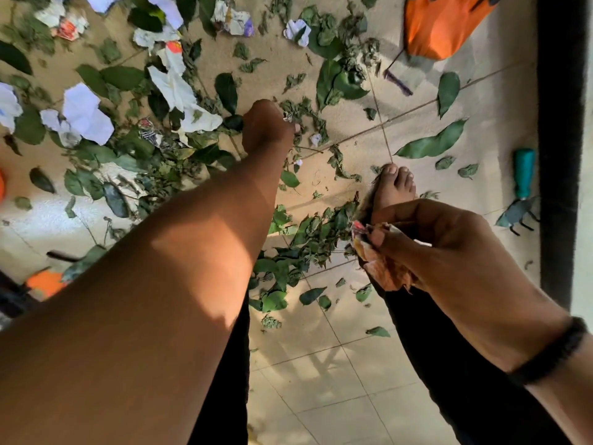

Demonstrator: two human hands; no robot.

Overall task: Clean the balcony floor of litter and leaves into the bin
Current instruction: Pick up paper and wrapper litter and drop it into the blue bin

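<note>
Tiled floor (337, 374) — two hands, left hand (268, 126), right hand (449, 248) — one wrapper (378, 268)

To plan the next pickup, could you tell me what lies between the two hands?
In the head view, green leaves on the tiled floor lie between left hand and right hand.

green leaves (431, 144), white paper (86, 114), orange bag (439, 25)

Green leaves (433, 142), crumpled papers (85, 112) across floor (321, 364)
</note>
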